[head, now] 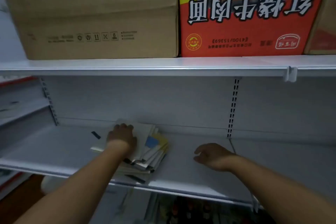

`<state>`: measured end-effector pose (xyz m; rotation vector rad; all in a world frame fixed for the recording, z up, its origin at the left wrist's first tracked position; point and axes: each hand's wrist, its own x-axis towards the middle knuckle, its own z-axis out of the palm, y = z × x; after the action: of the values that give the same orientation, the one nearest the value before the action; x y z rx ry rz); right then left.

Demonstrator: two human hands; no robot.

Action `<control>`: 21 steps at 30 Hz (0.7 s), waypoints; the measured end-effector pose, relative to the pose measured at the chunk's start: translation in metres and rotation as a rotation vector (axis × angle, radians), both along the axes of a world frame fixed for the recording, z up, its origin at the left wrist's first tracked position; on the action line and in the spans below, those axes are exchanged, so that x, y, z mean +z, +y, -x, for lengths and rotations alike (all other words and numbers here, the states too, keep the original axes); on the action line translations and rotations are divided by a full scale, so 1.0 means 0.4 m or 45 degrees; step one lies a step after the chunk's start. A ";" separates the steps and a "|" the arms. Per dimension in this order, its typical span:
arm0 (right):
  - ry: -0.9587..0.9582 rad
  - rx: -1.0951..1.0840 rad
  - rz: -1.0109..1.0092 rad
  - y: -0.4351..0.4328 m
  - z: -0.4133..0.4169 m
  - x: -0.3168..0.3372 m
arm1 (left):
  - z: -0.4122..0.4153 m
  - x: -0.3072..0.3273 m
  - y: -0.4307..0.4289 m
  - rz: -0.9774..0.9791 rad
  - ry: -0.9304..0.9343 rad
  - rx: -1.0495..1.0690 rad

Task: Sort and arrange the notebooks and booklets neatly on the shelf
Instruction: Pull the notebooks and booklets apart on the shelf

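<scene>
Head view: left grip (122,135) rests spread on notebooks (154,144), right grip (212,156) loosely spread above shelf (54,147).

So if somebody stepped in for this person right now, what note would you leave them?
Left hand lies palm down on the pile of notebooks, which sits askew mid-shelf, edges fanned out, reaching the front edge.
Right hand is open, holding nothing, over bare shelf right of the pile.
Done: notebooks gathered into one pile.
Left: sort them and square the pile up.
A small black item lies left of the pile.
</scene>
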<state>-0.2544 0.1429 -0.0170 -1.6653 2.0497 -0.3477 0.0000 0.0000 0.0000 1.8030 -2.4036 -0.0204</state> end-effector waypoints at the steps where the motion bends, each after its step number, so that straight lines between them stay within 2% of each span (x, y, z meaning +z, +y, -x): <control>1: -0.063 -0.014 0.032 -0.020 -0.019 -0.010 | -0.039 0.004 -0.009 0.041 -0.001 0.114; 4: -0.238 -0.062 0.151 -0.066 -0.090 -0.028 | -0.118 -0.001 -0.038 0.088 0.098 0.315; 7: -0.171 -0.062 0.335 -0.127 -0.165 -0.039 | -0.132 -0.001 -0.043 0.001 0.115 0.304; 9: -0.106 -0.047 0.465 -0.171 -0.214 -0.028 | -0.145 0.011 -0.051 -0.076 0.229 0.327; 11: -0.112 0.017 0.419 -0.214 -0.249 -0.021 | -0.162 0.021 -0.060 -0.154 0.325 0.321; 14: -0.158 0.079 0.254 -0.245 -0.267 -0.026 | -0.180 0.028 -0.062 -0.223 0.334 0.301; 18: -0.169 0.063 0.210 -0.271 -0.269 -0.015 | -0.192 0.030 -0.065 -0.232 0.507 0.269; 21: -0.266 0.029 0.130 -0.283 -0.276 0.001 | -0.165 0.035 -0.055 -0.197 0.652 0.204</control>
<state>-0.1438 0.0297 -0.0164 -1.6342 1.8856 -0.6014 0.0659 -0.0219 0.0142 1.7739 -1.9396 -0.5891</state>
